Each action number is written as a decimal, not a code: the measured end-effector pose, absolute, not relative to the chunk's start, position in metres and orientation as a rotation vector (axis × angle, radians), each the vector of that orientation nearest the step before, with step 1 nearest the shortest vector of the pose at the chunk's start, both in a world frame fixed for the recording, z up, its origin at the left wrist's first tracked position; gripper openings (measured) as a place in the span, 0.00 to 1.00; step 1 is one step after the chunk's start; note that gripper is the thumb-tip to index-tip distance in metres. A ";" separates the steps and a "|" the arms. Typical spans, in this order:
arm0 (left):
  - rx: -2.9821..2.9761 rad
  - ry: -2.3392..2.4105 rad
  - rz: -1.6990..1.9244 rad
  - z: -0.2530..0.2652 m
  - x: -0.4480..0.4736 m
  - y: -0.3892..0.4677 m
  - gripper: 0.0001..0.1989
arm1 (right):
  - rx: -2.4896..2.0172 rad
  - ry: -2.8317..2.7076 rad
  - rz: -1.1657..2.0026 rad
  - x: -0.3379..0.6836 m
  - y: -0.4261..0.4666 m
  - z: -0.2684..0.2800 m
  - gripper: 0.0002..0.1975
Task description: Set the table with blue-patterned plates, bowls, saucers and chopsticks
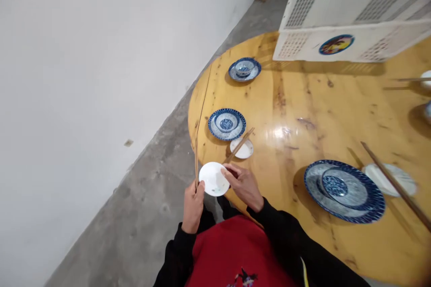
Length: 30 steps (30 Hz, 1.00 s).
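Observation:
A small white dish [212, 180] is held off the table's near left edge, its inside facing up. My right hand [245, 187] grips its right rim, with the thumb over the inside. Wooden chopsticks [196, 157] stand nearly upright in my closed left hand [193, 208], whose thumb is at the dish's left rim. Just beyond my hands lies another white saucer [248, 150] with chopsticks [240, 144] across it. Close to that saucer, a blue-and-white plate [212, 129] carries a patterned bowl [226, 123].
Another plate [232, 74] with a bowl sits farther back on the yellow wooden table [289, 112]. At right are a larger-looking plate [377, 208] with a bowl, a saucer [406, 181] and chopsticks [387, 172]. A white plastic crate [303, 45] stands behind. A white wall [117, 54] runs along the left.

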<state>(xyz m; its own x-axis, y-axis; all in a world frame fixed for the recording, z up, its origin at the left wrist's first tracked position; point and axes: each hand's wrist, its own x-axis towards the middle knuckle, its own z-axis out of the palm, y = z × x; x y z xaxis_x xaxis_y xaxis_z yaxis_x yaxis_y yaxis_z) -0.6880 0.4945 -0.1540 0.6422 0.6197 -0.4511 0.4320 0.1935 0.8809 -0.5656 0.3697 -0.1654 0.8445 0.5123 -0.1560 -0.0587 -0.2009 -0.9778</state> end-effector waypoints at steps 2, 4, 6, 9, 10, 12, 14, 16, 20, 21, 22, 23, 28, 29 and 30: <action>1.496 0.917 0.134 -0.155 -0.672 0.528 0.22 | -1.722 -0.305 0.567 -0.557 0.389 -0.165 0.17; 1.582 0.861 0.106 -0.155 -0.653 0.561 0.22 | -1.725 -0.239 0.568 -0.549 0.409 -0.167 0.17; 1.658 0.772 0.064 -0.155 -0.632 0.595 0.23 | -1.709 -0.173 0.528 -0.541 0.431 -0.168 0.17; 1.732 0.608 -0.002 -0.155 -0.599 0.645 0.23 | -1.676 -0.057 0.461 -0.533 0.469 -0.167 0.16; 1.748 0.555 -0.032 -0.155 -0.589 0.662 0.23 | -1.668 -0.014 0.447 -0.531 0.483 -0.166 0.16; 1.778 0.461 -0.106 -0.154 -0.569 0.695 0.22 | -1.647 0.087 0.422 -0.530 0.511 -0.164 0.17; 1.800 0.378 -0.190 -0.154 -0.551 0.726 0.21 | -1.624 0.194 0.388 -0.530 0.540 -0.162 0.17; 1.808 0.320 -0.251 -0.155 -0.534 0.753 0.20 | -1.609 0.286 0.364 -0.530 0.566 -0.160 0.17; 1.789 0.288 -0.346 -0.160 -0.501 0.789 0.20 | -1.582 0.408 0.326 -0.519 0.605 -0.158 0.18; 1.779 0.283 -0.367 -0.162 -0.492 0.795 0.20 | -1.578 0.426 0.310 -0.514 0.611 -0.160 0.18; 1.769 0.276 -0.383 -0.164 -0.484 0.800 0.20 | -1.575 0.440 0.296 -0.507 0.617 -0.162 0.18; 1.763 0.265 -0.394 -0.166 -0.474 0.804 0.21 | -1.570 0.450 0.286 -0.500 0.622 -0.165 0.18; 1.839 0.211 -0.387 -0.180 -0.413 0.813 0.22 | -1.505 0.483 0.213 -0.448 0.636 -0.188 0.15; 1.861 0.190 -0.388 -0.183 -0.398 0.813 0.22 | -1.493 0.491 0.196 -0.436 0.636 -0.192 0.15; 1.882 0.161 -0.391 -0.185 -0.382 0.812 0.22 | -1.482 0.501 0.183 -0.423 0.636 -0.195 0.15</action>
<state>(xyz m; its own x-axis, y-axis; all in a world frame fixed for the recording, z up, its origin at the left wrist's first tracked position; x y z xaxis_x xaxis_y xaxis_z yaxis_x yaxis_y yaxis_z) -0.3817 0.8119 -0.1852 0.9351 -0.0799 -0.3452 0.2997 -0.3411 0.8910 -0.4234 0.6365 -0.1951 0.8851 -0.1843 -0.4274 -0.4163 0.0973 -0.9040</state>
